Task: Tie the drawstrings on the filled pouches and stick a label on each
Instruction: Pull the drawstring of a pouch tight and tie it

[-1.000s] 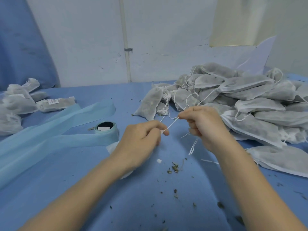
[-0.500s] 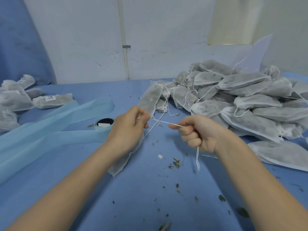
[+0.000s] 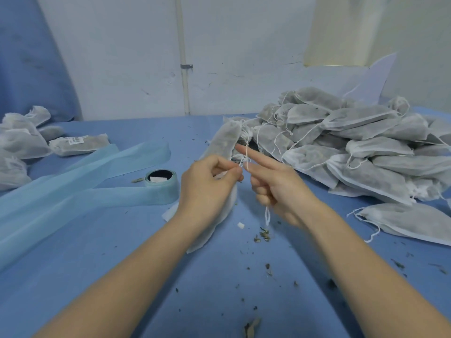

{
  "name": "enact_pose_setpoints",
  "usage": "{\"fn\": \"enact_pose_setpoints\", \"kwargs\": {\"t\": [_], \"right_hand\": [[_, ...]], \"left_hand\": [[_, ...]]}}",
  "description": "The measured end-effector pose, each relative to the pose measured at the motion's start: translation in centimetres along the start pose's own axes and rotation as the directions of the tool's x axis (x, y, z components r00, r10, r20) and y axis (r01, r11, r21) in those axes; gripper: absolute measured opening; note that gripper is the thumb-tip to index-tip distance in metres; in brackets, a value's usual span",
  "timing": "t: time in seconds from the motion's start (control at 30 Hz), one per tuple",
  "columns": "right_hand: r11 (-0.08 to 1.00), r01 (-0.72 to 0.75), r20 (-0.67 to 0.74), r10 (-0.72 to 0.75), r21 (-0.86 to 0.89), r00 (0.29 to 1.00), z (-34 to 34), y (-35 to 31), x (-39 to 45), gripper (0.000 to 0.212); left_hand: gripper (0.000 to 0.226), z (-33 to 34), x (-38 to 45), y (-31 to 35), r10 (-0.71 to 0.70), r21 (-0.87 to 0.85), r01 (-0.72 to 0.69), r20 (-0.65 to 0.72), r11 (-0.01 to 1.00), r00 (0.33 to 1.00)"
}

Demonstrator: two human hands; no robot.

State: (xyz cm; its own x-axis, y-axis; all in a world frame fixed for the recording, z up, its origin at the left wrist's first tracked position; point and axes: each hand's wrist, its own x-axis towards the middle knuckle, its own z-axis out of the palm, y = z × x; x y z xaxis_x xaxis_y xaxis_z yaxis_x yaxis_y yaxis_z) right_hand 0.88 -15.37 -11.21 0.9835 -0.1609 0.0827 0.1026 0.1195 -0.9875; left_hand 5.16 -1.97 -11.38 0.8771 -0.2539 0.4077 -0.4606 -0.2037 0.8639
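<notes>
Your left hand (image 3: 210, 181) pinches the string (image 3: 246, 152); right hand (image 3: 275, 181) loops it. Labelled pouches (image 3: 78, 143) at ten o'clock; untied heap (image 3: 366, 142) at two remains.

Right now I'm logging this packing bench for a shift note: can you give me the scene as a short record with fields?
surface: blue cloth-covered table, scattered with dark herb crumbs
left hand: pinches the thin white drawstring of a white mesh pouch
right hand: forefinger straight, drawstring looped over it, lower fingers curled on its tail
untied stock: heap of filled white mesh pouches, right
labelled pouch: far left
label supply: pale blue roll of backing tape
</notes>
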Motion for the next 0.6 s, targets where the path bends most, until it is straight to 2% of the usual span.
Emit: {"fn": "enact_pose_setpoints", "kwargs": {"t": [0.07, 0.2, 0.3, 0.4, 0.53, 0.6], "right_hand": [[0.974, 0.059, -0.025, -0.066, -0.221, 0.998, -0.1, 0.0, -0.2, 0.032], [0.896, 0.093, 0.000, -0.103, -0.434, 0.995, 0.3, 0.1, -0.4, 0.037], [0.799, 0.134, 0.014, -0.156, -0.586, 0.988, 0.6, 0.2, -0.3, 0.040], [0.705, 0.186, 0.011, -0.245, -0.684, 0.969, 0.5, 0.4, -0.2, 0.030], [0.581, 0.290, 0.021, -0.425, -0.761, 0.905, 0.4, 0.9, -0.1, 0.013], [0.588, 0.301, -0.008, -0.463, -0.750, 0.886, 0.4, 1.3, 0.1, 0.025]], "left_hand": [[0.014, -0.2, -0.1, -0.1, 0.001, 0.014, -0.002, 0.058, 1.000, 0.998], [0.014, -0.4, 0.0, -0.3, -0.015, -0.008, 0.015, 0.049, 1.000, 0.999], [0.020, -0.4, 0.2, -0.4, -0.001, 0.059, 0.000, 0.028, 0.998, 1.000], [0.028, -0.5, 0.4, -0.6, 0.020, 0.134, -0.026, 0.048, 0.991, 0.999], [0.030, -0.5, 1.0, -1.1, 0.001, 0.094, -0.007, 0.066, 0.996, 0.998], [0.028, -0.4, 1.2, -1.4, -0.033, 0.030, 0.032, 0.059, 0.999, 0.998]]}}
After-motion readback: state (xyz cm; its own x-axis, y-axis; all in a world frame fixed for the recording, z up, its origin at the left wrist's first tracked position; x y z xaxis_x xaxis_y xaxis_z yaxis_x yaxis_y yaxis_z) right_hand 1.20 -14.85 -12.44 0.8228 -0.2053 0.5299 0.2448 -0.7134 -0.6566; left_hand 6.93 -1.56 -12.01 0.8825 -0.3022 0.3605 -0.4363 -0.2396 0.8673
